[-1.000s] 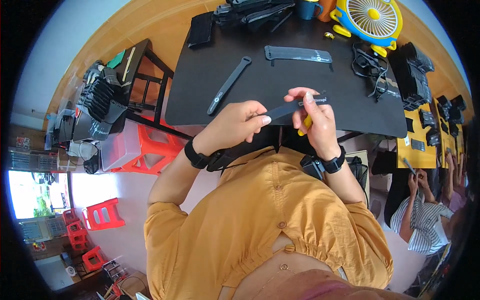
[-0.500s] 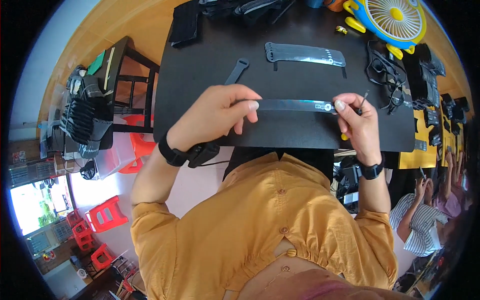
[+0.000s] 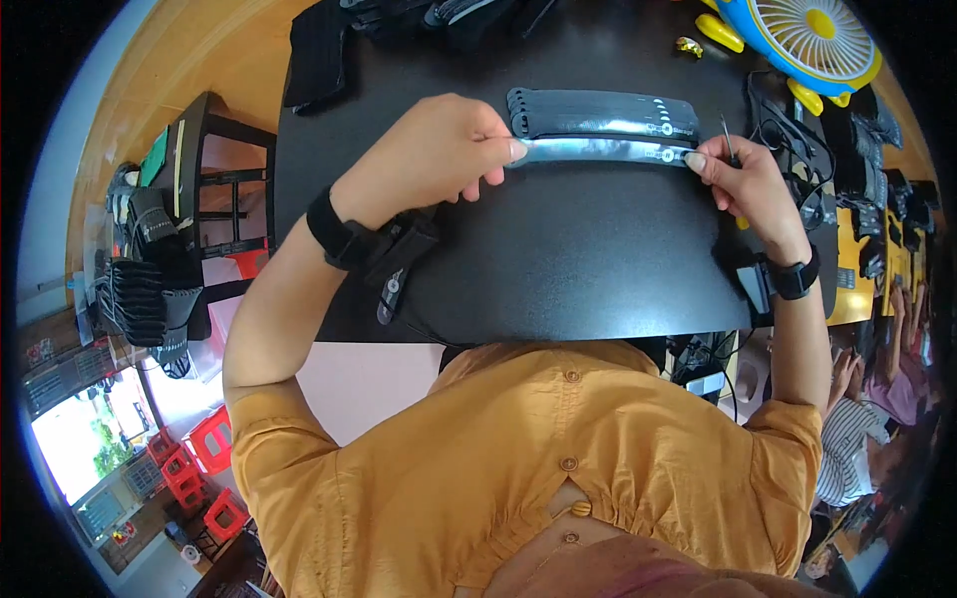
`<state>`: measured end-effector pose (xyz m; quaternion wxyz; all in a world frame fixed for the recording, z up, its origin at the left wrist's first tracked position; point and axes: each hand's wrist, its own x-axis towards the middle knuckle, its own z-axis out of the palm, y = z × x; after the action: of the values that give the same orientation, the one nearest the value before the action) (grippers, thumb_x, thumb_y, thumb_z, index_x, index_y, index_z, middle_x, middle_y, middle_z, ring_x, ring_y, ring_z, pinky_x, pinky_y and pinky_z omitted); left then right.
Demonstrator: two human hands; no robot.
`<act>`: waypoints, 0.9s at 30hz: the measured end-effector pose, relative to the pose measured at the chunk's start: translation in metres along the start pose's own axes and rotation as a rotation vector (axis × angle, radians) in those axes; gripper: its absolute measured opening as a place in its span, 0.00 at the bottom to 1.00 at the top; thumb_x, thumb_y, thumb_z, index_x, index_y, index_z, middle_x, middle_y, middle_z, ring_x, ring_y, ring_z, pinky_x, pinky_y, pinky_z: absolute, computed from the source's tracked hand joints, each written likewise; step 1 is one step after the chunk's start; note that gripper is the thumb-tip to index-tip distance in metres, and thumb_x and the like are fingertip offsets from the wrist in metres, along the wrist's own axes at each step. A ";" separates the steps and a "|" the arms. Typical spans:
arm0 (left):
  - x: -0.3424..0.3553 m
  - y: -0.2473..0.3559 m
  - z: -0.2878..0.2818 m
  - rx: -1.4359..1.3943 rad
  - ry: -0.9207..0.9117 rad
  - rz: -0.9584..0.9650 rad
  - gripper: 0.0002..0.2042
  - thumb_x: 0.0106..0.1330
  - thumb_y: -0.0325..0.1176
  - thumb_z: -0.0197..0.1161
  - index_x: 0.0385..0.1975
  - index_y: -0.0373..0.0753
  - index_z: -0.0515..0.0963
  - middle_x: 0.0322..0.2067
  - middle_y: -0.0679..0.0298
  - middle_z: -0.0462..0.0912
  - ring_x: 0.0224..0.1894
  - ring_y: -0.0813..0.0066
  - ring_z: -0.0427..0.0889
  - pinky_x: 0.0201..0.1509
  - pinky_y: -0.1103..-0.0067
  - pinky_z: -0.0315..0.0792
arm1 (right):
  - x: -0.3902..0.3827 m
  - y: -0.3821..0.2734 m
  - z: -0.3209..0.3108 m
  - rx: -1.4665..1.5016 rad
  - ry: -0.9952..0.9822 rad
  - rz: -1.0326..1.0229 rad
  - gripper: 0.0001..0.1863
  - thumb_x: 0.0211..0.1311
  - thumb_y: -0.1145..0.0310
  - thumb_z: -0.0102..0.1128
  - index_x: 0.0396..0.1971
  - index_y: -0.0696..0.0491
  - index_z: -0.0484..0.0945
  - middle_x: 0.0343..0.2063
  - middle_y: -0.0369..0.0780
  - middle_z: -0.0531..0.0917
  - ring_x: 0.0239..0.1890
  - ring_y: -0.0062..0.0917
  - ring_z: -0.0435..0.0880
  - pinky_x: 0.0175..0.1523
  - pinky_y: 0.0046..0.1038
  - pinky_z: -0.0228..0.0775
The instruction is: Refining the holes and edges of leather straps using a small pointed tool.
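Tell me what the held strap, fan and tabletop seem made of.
Held strap: perhaps plastic or coated fabric, glossy, with a bright glare. Fan: probably moulded plastic, smooth, with uniform blue and yellow parts. Tabletop: possibly laminate or painted wood, satin, softly reflecting light.

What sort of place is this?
Probably a small hand-work or packing workshop: a stack of dark straps on the black table, bundled dark goods piled at far left, and other people by yellow tables on the right.

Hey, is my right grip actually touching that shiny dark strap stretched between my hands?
Touching. The head view shows it: the right grip's thumb lies over the right end of the shiny dark strap, with no gap visible.
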<state>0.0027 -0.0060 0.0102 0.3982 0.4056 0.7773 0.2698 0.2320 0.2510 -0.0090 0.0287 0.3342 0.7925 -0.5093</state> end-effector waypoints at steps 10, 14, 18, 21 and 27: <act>0.033 -0.013 0.004 -0.026 0.045 -0.039 0.13 0.66 0.40 0.64 0.32 0.34 0.81 0.22 0.67 0.80 0.19 0.84 0.77 0.21 0.86 0.70 | 0.020 0.011 -0.010 0.032 0.014 -0.008 0.12 0.65 0.60 0.65 0.35 0.54 0.79 0.20 0.28 0.76 0.16 0.08 0.69 0.19 0.13 0.58; 0.035 -0.016 0.007 -0.087 0.074 -0.070 0.14 0.65 0.41 0.66 0.30 0.34 0.82 0.20 0.67 0.80 0.19 0.83 0.77 0.21 0.86 0.71 | 0.021 0.013 -0.010 0.056 0.017 0.017 0.12 0.65 0.60 0.65 0.35 0.54 0.79 0.19 0.28 0.76 0.15 0.08 0.70 0.17 0.13 0.56; 0.036 -0.013 0.005 -0.051 0.065 -0.064 0.14 0.64 0.41 0.67 0.30 0.34 0.82 0.20 0.67 0.80 0.18 0.83 0.78 0.21 0.86 0.72 | 0.021 0.014 -0.011 0.057 0.020 0.007 0.13 0.65 0.59 0.65 0.34 0.54 0.79 0.19 0.29 0.77 0.14 0.08 0.71 0.16 0.13 0.55; 0.036 -0.012 0.005 -0.065 0.053 -0.109 0.14 0.63 0.42 0.68 0.30 0.35 0.82 0.20 0.68 0.80 0.18 0.83 0.78 0.21 0.86 0.72 | 0.021 0.013 -0.012 0.038 0.011 0.008 0.13 0.65 0.59 0.64 0.35 0.54 0.79 0.19 0.29 0.77 0.14 0.08 0.71 0.16 0.12 0.56; 0.038 -0.012 0.004 -0.089 0.038 -0.087 0.14 0.63 0.42 0.68 0.29 0.35 0.81 0.19 0.67 0.80 0.18 0.83 0.78 0.20 0.86 0.72 | 0.017 0.011 -0.010 0.079 0.020 -0.009 0.10 0.66 0.61 0.62 0.36 0.54 0.79 0.19 0.28 0.77 0.15 0.08 0.73 0.17 0.11 0.58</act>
<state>-0.0127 0.0201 -0.0160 0.4123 0.3483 0.7887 0.2944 0.2280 0.2705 -0.0188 0.0054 0.3364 0.7737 -0.5369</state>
